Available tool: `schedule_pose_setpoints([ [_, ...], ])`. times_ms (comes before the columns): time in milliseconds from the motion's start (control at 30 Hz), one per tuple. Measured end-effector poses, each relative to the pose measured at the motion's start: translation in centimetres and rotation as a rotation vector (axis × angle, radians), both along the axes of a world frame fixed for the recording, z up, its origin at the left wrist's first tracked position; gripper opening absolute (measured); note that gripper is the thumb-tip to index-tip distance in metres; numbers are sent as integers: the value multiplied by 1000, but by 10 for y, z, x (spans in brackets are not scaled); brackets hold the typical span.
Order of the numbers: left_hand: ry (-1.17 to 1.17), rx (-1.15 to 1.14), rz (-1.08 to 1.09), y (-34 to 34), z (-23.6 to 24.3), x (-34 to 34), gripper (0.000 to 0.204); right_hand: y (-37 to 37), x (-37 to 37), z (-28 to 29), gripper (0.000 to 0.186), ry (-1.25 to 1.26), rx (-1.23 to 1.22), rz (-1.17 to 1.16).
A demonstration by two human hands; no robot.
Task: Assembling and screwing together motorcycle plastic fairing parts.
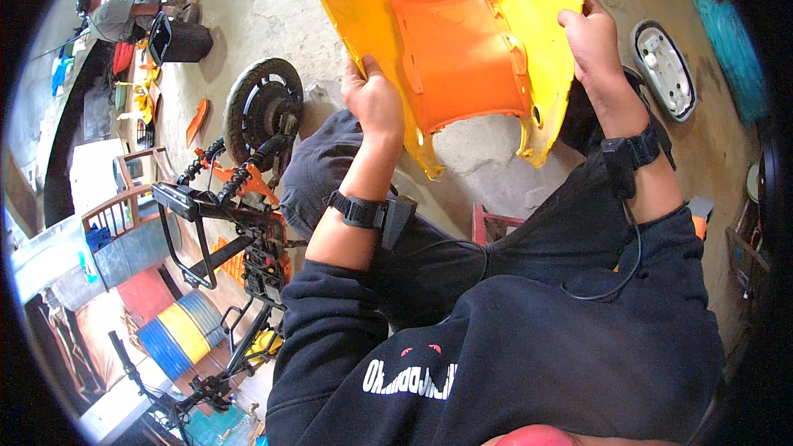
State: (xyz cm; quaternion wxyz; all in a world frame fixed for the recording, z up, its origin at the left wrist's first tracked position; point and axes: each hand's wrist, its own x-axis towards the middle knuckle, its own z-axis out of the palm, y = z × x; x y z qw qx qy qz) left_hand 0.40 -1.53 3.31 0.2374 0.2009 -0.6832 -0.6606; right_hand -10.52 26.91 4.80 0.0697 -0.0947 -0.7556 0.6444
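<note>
I hold up a large yellow plastic body panel (541,58), apparently from a scooter, with a curved orange panel (458,49) set between its two sides. My left hand (376,101) is closed on the left yellow edge, thumb on the near face. The right yellow edge is gripped by my right hand (591,40), its fingertips partly hidden behind the panel. The panel's far end runs out of the top of the view. Two prongs at its near end hang over the concrete floor between my knees.
A stripped scooter frame (263,268) with a black wheel (263,107) stands to my left. An oval black part with a white inside (665,66) and blue plastic sheeting (731,49) lie right. Far left, another person (116,16) sits by a black bin (182,40).
</note>
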Motion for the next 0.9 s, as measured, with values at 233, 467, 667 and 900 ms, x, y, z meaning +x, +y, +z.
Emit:
schedule_pose_setpoints([
  [233,7,-89,1,15,9,2,22,2,-4,-15,32,14,-8,-36],
  [467,12,-245,13,23,11,3,24,8,-7,-17,32,-80,-55,-46],
  [667,26,-151,-16,23,11,6,29,-23,14,12,43,-169,-68,66],
  [900,2,-191,-46,22,-3,-1,31,-22,12,-5,44,-190,-137,36],
])
